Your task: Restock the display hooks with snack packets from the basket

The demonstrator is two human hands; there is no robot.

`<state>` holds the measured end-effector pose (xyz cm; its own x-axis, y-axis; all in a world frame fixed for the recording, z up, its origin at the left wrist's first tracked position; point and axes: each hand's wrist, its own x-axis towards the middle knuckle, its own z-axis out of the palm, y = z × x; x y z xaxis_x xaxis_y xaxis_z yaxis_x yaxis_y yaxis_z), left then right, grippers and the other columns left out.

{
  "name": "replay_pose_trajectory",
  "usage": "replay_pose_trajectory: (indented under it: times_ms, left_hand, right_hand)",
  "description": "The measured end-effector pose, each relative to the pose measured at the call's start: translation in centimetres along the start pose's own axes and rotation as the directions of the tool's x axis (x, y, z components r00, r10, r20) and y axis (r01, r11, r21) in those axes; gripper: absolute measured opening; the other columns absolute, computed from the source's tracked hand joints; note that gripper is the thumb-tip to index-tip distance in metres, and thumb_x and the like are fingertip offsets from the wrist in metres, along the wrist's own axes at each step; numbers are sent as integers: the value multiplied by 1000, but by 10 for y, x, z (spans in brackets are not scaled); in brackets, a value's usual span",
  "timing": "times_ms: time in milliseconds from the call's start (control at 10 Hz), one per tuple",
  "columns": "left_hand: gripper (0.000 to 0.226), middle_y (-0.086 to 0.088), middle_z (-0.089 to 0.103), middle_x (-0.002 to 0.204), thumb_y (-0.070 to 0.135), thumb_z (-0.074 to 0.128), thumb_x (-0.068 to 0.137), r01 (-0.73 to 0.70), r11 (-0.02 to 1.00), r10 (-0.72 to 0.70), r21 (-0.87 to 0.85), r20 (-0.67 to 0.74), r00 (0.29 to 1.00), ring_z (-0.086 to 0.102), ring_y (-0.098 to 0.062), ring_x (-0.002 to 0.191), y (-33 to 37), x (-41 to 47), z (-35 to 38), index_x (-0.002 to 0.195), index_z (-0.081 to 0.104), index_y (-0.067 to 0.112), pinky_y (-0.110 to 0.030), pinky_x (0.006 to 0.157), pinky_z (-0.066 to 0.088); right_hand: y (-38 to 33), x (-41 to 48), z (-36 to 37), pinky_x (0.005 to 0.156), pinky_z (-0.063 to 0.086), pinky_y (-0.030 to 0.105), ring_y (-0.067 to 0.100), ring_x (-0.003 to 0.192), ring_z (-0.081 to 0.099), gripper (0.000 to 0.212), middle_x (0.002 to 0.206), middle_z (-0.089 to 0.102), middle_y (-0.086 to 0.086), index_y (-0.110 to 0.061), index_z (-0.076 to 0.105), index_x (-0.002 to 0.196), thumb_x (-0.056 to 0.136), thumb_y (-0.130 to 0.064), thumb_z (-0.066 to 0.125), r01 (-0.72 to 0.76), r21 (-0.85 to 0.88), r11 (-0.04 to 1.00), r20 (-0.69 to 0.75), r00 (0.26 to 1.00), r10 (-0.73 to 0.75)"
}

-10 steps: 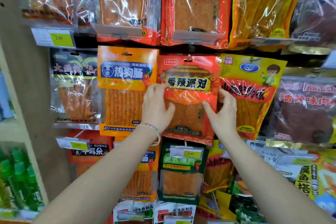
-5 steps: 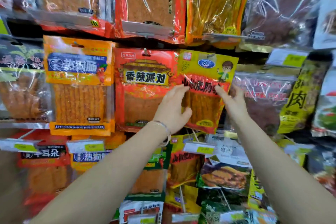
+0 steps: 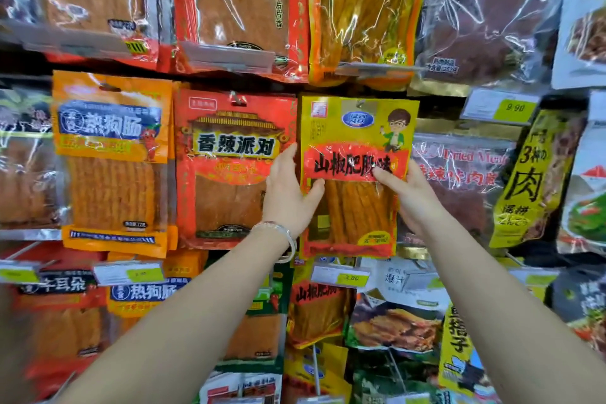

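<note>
Packet: yellow plastic snack packet with red label (image 3: 355, 154), frame centre, on hook.
Left hand (image 3: 288, 193): grasping its left edge.
Right hand (image 3: 411, 197): grasping its right edge.

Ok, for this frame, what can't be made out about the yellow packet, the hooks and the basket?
- Basket: not in the head view at all.
- Yellow packet: whether its hole sits on a hook is too small and glary to tell.
- Left hand: its fingers go behind the packet's left edge, hidden.
- Right hand: only the thumb shows on the front; the rest is behind the packet.
- Price tag below: figures blurred.
</note>
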<state>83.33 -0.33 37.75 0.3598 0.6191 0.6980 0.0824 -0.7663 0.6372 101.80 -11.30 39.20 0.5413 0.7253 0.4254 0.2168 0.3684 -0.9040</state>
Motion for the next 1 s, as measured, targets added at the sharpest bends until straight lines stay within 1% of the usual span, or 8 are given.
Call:
replay_pose_trajectory:
  times_ms: [100,200,300,400,500,600,900,1000]
  left_hand:
    - [59,-1,50,131,25,58,91,66,994,-64,-87,22,998,56,9,91,0,5,3,141,28,26,-14,73,50]
    - [50,4,59,110,28,56,92,93,995,-93,-46,20,995,59,-3,75,-7,8,7,136,33,25,-20,61,47]
    - [50,-1,58,109,28,56,92,132,991,-132,-11,21,991,56,-13,75,-11,8,8,137,34,21,-29,66,49]
    - [61,1,53,116,24,55,92,11,1000,-11,15,-5,1000,52,-10,68,-13,3,7,141,19,37,-28,60,49]
    - [68,0,42,142,23,53,93,-109,991,111,83,-21,994,60,-15,78,-13,0,3,138,9,50,-27,60,50]
    - [65,5,38,147,22,49,95,-110,982,110,151,8,994,60,-18,98,-14,3,2,143,13,47,-33,72,54]
    - [77,-1,48,139,22,55,90,-29,980,2,197,140,990,48,-12,49,-11,8,-3,145,7,45,-32,47,52]
    - [72,-6,63,96,27,55,88,-35,981,-1,190,187,982,49,-13,45,-8,-1,-10,144,12,45,-29,39,44]
  right_hand:
    - [1,-1,-2,88,53,42,21,104,66,57,114,68,4,-16,55,122,72,-30,76,15,1,1000,0,1000,-15]
    - [7,-1,2,90,53,39,19,103,66,51,115,67,5,-14,55,121,77,-31,75,44,-76,996,-81,995,-50]
    - [15,-2,8,95,48,33,9,110,58,55,120,60,-4,-18,46,129,82,-32,72,73,-241,968,-187,975,-121]
    - [21,-9,17,101,41,32,0,119,46,69,131,47,-11,-20,28,143,87,-25,67,195,-436,879,-246,913,-325]
    - [24,-15,25,108,32,36,16,138,25,73,148,31,4,-28,19,149,90,-27,62,281,-636,718,-187,847,-498]
    - [25,-16,32,107,30,41,22,140,19,71,151,21,6,-38,24,147,87,-43,62,222,-718,659,-158,871,-465]
    - [19,-24,45,113,17,52,33,144,8,66,158,9,11,-28,32,146,89,-44,59,65,-857,511,-194,879,-436]
    - [16,-37,53,110,21,51,30,140,19,56,153,25,9,-24,43,140,89,-35,61,45,-898,438,-181,869,-460]
